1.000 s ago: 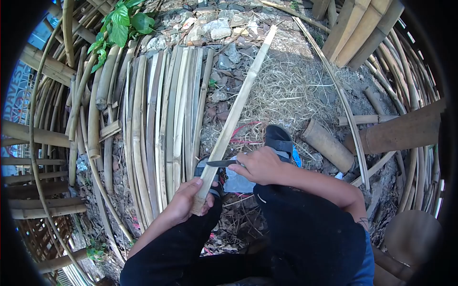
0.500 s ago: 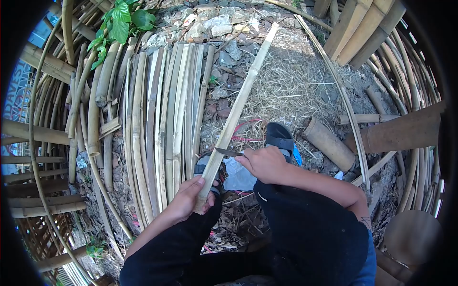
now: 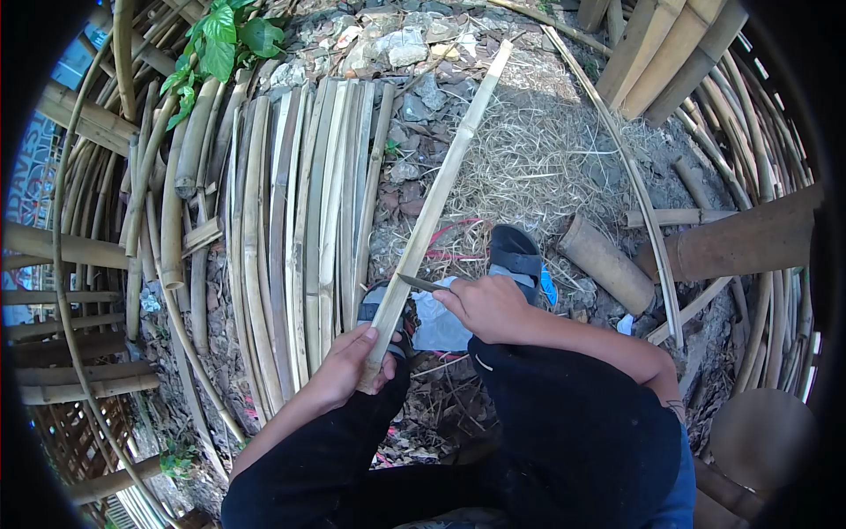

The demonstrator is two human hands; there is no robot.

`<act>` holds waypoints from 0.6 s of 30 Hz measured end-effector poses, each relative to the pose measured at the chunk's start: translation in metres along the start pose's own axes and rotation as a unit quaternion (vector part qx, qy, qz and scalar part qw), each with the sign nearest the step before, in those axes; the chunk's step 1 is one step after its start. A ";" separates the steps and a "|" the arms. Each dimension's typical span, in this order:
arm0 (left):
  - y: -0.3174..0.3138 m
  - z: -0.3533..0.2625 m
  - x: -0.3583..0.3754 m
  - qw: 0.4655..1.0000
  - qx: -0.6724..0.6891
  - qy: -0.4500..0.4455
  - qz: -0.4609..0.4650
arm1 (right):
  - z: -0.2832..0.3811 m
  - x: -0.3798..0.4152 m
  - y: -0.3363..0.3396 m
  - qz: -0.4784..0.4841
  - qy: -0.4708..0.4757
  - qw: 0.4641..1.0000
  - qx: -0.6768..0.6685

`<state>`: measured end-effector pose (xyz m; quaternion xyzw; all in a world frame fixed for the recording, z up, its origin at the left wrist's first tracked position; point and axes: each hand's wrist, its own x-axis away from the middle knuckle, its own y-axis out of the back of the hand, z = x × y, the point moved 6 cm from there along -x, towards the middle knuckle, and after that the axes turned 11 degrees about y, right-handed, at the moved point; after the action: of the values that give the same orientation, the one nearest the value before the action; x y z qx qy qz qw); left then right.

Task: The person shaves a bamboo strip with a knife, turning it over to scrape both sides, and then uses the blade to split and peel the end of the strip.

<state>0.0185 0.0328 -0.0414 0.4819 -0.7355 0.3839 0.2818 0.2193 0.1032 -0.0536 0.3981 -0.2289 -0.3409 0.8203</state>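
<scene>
A long pale bamboo strip [image 3: 441,189] slants from the lower middle up to the right. Its near end is gripped by my left hand [image 3: 345,366], thumb on top and fingers wrapped underneath. My right hand [image 3: 489,307] is closed around a knife, its handle hidden in the fist. The dark knife blade [image 3: 419,282] points left and touches the strip's right edge, a little above my left hand. Between my sandalled feet lies a pale flat sheet [image 3: 441,323].
Split bamboo strips [image 3: 304,220] lie side by side left of centre. A short bamboo tube [image 3: 608,264] rests beyond my right foot [image 3: 515,260]. One long thin strip [image 3: 630,167] lies farther right. Thick poles [image 3: 749,238], dry shavings [image 3: 538,150] and a leafy plant [image 3: 220,40] surround the spot.
</scene>
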 end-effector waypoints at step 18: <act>0.004 -0.001 0.000 0.997 -0.064 0.000 -0.050 | -0.017 -0.006 0.002 -0.027 -0.028 0.999 0.022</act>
<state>0.0152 0.0346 -0.0424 0.4992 -0.7334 0.3217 0.3309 0.2274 0.1173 -0.0627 0.4124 -0.2487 -0.3684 0.7952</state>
